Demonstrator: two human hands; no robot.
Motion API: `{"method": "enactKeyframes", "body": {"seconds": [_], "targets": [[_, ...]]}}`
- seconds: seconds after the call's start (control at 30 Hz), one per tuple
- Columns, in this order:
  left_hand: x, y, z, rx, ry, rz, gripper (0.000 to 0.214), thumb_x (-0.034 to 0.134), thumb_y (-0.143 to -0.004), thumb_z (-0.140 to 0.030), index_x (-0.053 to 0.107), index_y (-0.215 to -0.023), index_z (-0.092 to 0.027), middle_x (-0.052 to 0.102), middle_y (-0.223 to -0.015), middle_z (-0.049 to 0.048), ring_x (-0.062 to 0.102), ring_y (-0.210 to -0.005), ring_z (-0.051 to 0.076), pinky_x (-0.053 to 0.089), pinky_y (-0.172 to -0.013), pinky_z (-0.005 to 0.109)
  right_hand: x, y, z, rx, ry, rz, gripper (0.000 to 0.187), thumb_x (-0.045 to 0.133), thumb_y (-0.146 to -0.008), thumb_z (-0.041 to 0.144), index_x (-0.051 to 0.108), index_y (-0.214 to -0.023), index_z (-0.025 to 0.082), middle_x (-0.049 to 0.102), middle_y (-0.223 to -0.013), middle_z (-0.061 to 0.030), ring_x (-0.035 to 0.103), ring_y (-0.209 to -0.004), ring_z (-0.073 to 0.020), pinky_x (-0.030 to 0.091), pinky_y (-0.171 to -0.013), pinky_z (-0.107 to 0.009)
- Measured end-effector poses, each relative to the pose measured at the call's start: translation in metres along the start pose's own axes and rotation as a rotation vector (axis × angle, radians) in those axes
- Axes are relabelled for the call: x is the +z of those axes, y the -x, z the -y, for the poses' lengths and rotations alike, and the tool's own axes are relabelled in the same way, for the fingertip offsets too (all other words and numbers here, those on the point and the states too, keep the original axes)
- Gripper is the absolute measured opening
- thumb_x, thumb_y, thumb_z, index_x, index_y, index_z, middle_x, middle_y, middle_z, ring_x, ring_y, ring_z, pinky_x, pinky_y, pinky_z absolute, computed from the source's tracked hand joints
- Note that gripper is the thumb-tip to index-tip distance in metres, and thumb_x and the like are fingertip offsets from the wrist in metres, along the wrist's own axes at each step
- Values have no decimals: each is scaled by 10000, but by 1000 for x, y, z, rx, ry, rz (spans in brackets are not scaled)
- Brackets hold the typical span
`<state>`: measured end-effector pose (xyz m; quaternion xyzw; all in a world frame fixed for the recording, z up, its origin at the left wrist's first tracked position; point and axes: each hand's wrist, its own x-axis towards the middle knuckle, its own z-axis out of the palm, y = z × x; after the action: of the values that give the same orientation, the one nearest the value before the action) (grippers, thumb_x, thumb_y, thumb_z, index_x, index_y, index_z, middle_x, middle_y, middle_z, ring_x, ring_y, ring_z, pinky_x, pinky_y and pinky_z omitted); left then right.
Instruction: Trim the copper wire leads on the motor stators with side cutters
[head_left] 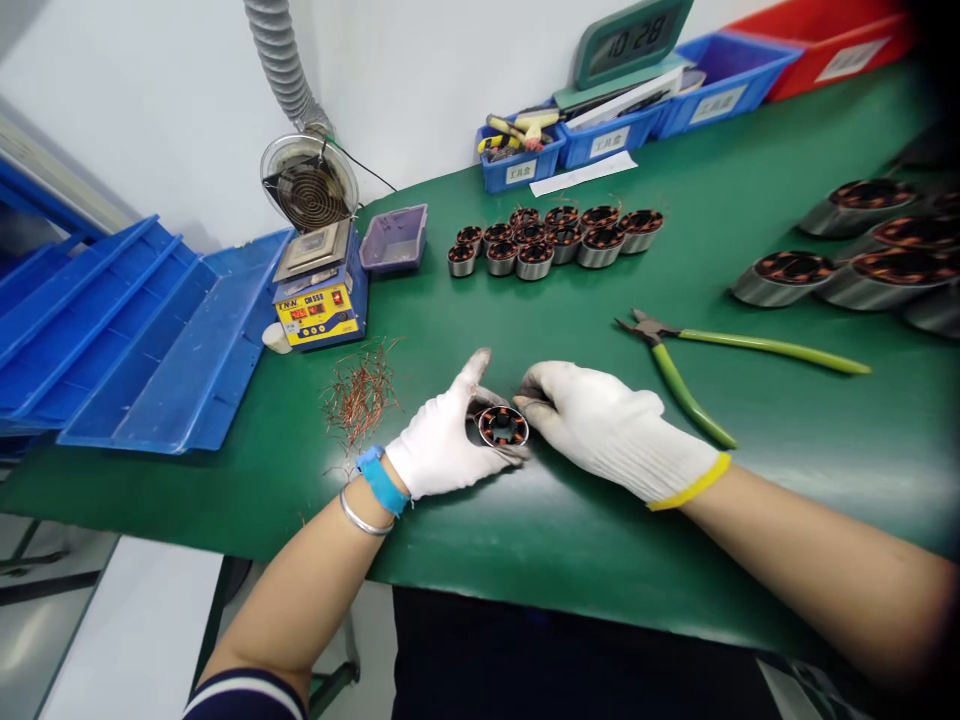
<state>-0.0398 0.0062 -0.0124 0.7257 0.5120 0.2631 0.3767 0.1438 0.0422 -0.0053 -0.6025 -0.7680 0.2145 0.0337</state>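
Observation:
Both my hands wear white gloves and meet over the green mat [570,540]. My left hand [442,440] is closed around a small round motor stator [503,427] with copper windings, holding it just above the mat. My right hand [607,425] is pinched at the stator's right edge, fingertips touching it; what it grips there is too small to make out. A pile of cut copper wire bits [360,390] lies just left of my left hand. Green-handled cutting pliers [697,355] lie on the mat to the right of my right hand.
Several small stators [551,240] stand in a cluster at the back. Larger stators [862,250] sit far right. A solder pot station [319,290] with a fan and hose stands back left, beside blue trays [127,330]. Blue and red bins [637,120] and a clock line the wall.

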Motion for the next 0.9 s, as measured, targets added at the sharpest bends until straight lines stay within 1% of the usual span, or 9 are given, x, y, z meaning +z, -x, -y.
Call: {"method": "enactKeyframes", "body": {"seconds": [0.1,0.23,0.33,0.5,0.63,0.7,0.77,0.83,0.9], "targets": [[1,0,3,3,48,-7,1093,812,-698,-341,140,-1550,-209,676,-1128,80,672,-1017,226,517,-953,389,-12,6,-8,41,126,14,306,407,-911,420,649,-987,248,695,-1021,-64,647,-862,-279,324,-540,-314],[-1,0,5,-16,53,-30,1121,820,-684,-327,123,-1551,-192,680,-1117,84,671,-1016,224,520,-949,386,-19,18,-16,-8,101,-257,492,491,-861,485,559,-1284,243,667,-1121,-101,648,-834,-277,394,-568,-333],[-4,0,4,-43,-12,-53,1119,800,-700,-336,94,-1558,-201,682,-1129,73,664,-1049,235,508,-973,396,-10,22,-13,-188,-20,-96,749,630,-752,525,433,-1428,272,687,-1083,-72,658,-827,-257,417,-582,-308],[-7,0,4,-16,-91,-61,1057,758,-745,-349,93,-1557,-224,690,-1123,47,668,-1045,225,508,-980,384,9,14,-9,-281,53,50,366,434,-914,437,617,-1197,293,697,-1113,-38,657,-941,-264,377,-612,-310],[-5,0,7,13,-132,-85,994,769,-731,-357,193,-1531,-223,700,-1082,43,675,-1008,228,533,-936,389,4,10,-9,-223,20,171,317,389,-933,402,671,-1032,294,716,-1010,-10,651,-906,-241,343,-597,-293],[-2,0,8,94,-168,-141,853,788,-709,-369,378,-1440,-211,683,-1124,67,665,-1029,238,534,-939,394,-1,9,-9,-234,11,181,331,376,-935,383,677,-1039,292,718,-1020,-14,648,-919,-246,347,-611,-295],[2,-1,7,208,-169,-191,537,748,-764,-356,559,-1241,-197,673,-1115,76,662,-1014,218,539,-926,368,-4,8,-11,-255,13,184,346,366,-933,382,679,-1038,280,717,-1020,-27,646,-924,-251,354,-623,-300],[4,-2,5,299,-158,-200,258,672,-837,-311,623,-1060,-192,673,-1045,65,662,-953,182,547,-877,327,-7,7,-16,-286,-14,203,354,364,-927,396,680,-1032,276,715,-1010,-28,644,-905,-243,370,-638,-303],[5,-3,3,324,-183,-202,159,635,-839,-251,624,-987,-195,660,-974,50,652,-883,163,549,-817,306,-11,4,-23,-311,-69,222,346,378,-914,416,683,-1012,284,715,-987,-15,641,-859,-223,388,-646,-301]]}}
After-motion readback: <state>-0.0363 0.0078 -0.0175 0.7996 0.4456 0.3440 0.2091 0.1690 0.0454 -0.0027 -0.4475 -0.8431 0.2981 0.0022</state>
